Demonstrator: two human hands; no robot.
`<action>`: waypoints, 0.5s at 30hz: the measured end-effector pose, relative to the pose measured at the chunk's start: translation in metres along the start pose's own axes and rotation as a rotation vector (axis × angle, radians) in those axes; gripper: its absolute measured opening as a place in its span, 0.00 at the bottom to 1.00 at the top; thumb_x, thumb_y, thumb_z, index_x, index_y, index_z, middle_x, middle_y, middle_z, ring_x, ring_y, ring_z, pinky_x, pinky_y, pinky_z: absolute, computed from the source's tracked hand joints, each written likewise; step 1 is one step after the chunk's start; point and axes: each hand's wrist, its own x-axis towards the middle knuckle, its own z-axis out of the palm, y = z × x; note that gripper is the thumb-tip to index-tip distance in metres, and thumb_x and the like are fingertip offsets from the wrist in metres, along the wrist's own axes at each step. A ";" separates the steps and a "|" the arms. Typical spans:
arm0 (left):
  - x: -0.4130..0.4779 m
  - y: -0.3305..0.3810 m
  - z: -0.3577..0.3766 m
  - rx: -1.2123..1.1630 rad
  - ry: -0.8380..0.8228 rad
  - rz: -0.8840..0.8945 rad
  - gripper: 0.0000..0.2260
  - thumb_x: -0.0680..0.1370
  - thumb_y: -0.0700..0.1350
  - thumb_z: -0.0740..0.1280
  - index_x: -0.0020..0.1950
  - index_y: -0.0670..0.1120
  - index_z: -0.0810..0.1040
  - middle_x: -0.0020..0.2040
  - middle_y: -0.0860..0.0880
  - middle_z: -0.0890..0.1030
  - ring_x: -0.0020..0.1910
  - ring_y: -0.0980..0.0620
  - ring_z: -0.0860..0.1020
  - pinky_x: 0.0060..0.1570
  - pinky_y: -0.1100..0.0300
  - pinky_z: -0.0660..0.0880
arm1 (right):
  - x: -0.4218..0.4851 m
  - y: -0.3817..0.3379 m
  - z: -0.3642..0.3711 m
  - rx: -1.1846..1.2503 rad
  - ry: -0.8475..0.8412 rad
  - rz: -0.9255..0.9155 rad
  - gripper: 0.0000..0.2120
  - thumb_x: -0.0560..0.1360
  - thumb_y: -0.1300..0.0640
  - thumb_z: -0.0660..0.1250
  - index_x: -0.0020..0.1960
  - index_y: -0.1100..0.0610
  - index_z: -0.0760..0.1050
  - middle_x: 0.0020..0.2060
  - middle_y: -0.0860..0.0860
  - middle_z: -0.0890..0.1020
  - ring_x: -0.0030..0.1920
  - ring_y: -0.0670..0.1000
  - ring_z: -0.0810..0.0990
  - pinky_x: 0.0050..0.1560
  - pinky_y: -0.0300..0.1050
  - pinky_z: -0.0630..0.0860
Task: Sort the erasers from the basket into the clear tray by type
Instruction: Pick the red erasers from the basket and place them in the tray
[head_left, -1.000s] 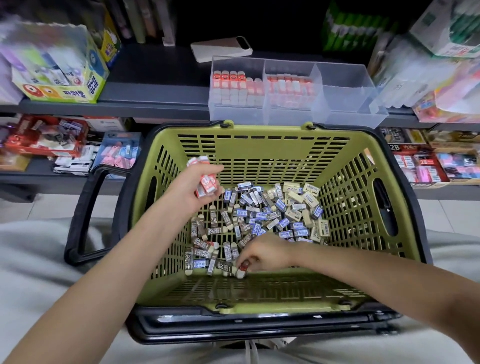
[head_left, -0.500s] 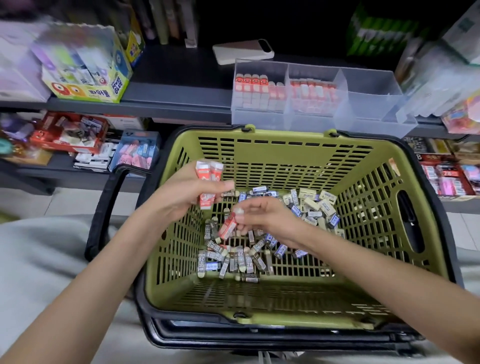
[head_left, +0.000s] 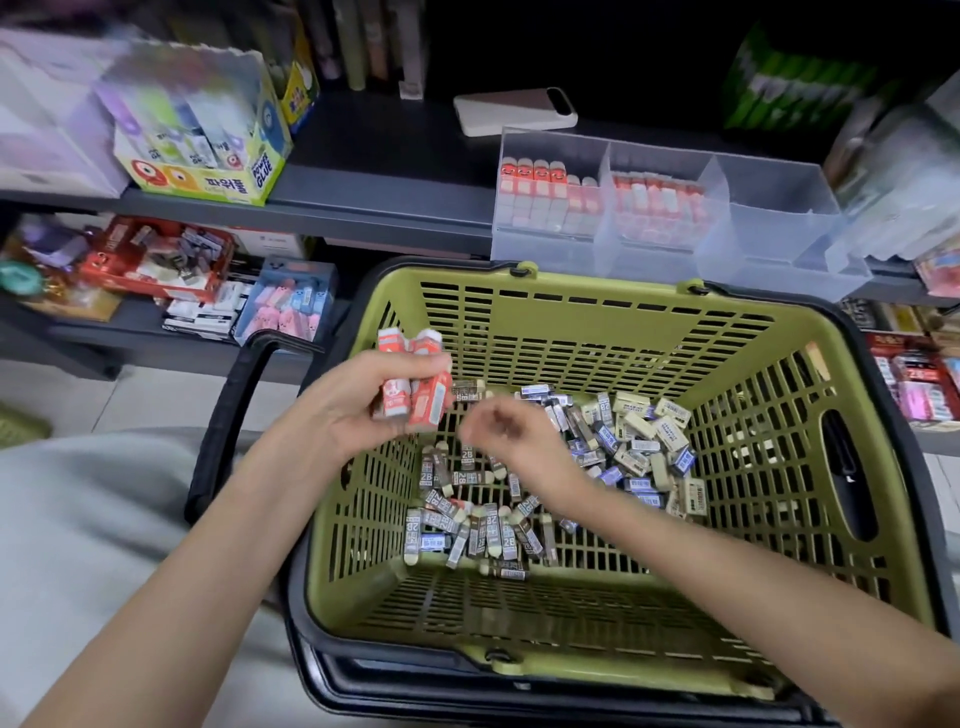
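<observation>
Green basket (head_left: 597, 312) sits low in front of the person, its far rim close under a dark shelf (head_left: 395, 176). The clear tray (head_left: 779, 249) stands on that shelf just behind the rim, presumably so each transfer is one short reach up and forward. Left hand (head_left: 353, 415) is raised over the basket's left side, fingers and thumb wrapped round a bundle of orange-sleeved erasers (head_left: 415, 389), several held upright side by side. My reading: it serves as the collecting hand, gathering one type until there is enough to carry across in one go. Right hand (head_left: 506, 436) hovers just beside that bundle, above the loose pile, smeared by motion; the fingers look curled, but whether they pinch an eraser or nothing I cannot tell. On the basket floor, grey 2B erasers (head_left: 467, 519) are heaped toward the near left and blue and cream erasers (head_left: 639, 441) toward the right, the two heaps meeting in the middle. Few if any orange sleeves show among them, though small ones could be buried. The tray has three compartments: left and middle carry orange-sleeved stock standing on end in rows, and the right one shows none. Judgement: orange type nearly done, grey and blue-and-cream types not yet begun. A phone (head_left: 514, 111) lies on the shelf behind the tray, and a glue box (head_left: 202, 140) stands well to the left.
</observation>
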 end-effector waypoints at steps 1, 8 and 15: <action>0.001 0.001 -0.001 -0.085 0.022 0.021 0.10 0.62 0.39 0.71 0.42 0.41 0.75 0.30 0.47 0.80 0.27 0.52 0.79 0.27 0.62 0.77 | -0.004 0.020 0.007 -0.295 -0.039 0.034 0.03 0.74 0.57 0.68 0.46 0.50 0.77 0.39 0.45 0.80 0.39 0.44 0.78 0.40 0.42 0.78; -0.001 0.000 -0.005 -0.209 0.020 0.068 0.12 0.63 0.38 0.71 0.44 0.39 0.75 0.34 0.44 0.79 0.28 0.50 0.79 0.27 0.61 0.76 | -0.011 0.089 0.041 -0.953 -0.287 0.182 0.17 0.72 0.43 0.66 0.48 0.58 0.77 0.50 0.52 0.78 0.56 0.53 0.72 0.52 0.46 0.70; -0.001 0.002 -0.003 -0.211 0.042 0.072 0.12 0.64 0.38 0.71 0.45 0.39 0.75 0.34 0.45 0.80 0.28 0.50 0.79 0.27 0.61 0.76 | 0.000 0.087 0.045 -0.706 -0.233 0.334 0.15 0.70 0.47 0.71 0.51 0.53 0.74 0.49 0.49 0.79 0.49 0.49 0.75 0.39 0.40 0.70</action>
